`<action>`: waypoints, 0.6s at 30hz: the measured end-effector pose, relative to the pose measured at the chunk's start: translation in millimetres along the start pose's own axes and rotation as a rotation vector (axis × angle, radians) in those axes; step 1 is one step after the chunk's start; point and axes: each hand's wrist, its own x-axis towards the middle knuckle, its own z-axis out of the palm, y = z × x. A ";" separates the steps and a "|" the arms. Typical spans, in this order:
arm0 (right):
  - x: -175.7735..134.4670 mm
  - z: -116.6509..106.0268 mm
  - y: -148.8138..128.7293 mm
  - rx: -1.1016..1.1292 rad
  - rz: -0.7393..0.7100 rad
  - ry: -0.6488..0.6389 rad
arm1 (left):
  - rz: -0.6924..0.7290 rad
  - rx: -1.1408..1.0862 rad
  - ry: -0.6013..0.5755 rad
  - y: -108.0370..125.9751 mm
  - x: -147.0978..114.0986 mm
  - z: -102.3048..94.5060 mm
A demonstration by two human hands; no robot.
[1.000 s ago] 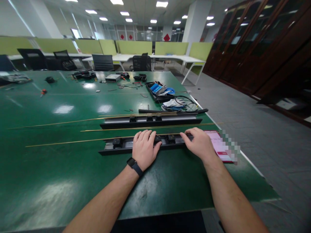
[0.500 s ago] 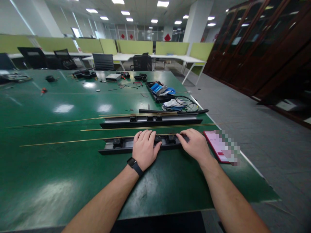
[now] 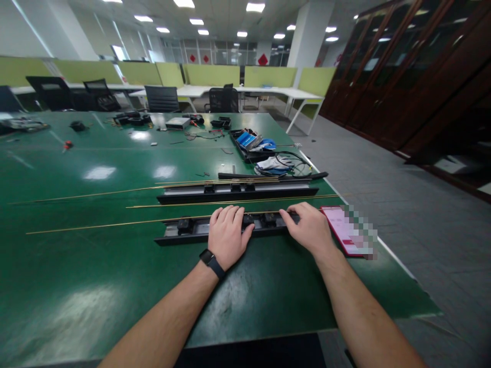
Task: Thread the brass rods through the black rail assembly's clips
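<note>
In front of me on the green table a black channel rail (image 3: pixel 192 232) lies lengthwise, with several black blocks (image 3: pixel 185 225) set inside it. My left hand (image 3: pixel 229 232), with a dark watch on its wrist, is wrapped over the rail's middle, fingers across the far edge and thumb along a block. A thin brass rod (image 3: pixel 95 225) runs along the rail's far side and sticks out well past its left end. Near the rail's right end my right hand (image 3: pixel 307 227) pinches the rod between thumb and fingers. The pinched part is partly hidden.
Behind lie more brass rods (image 3: pixel 184 205) and a second black rail (image 3: pixel 264 192). A phone-like red-edged device (image 3: pixel 341 230) lies right of my right hand. Farther back are gloves (image 3: pixel 274 164) and a black tray (image 3: pixel 243 153) of parts. The table's right edge (image 3: pixel 399 260) is close.
The brass rod has slid slightly left along the rail, its left end reaching farther out. My left hand stays put on the rail; my right hand has barely shifted.
</note>
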 end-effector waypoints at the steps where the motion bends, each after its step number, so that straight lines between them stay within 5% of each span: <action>1: -0.3 0.8 -1.8 0.010 -0.015 -0.004 | 0.000 0.000 0.001 0.1 0.1 0.0; 18: -0.4 2.7 -4.7 0.014 -0.018 -0.015 | 0.005 0.011 -0.009 0.6 0.1 -1.2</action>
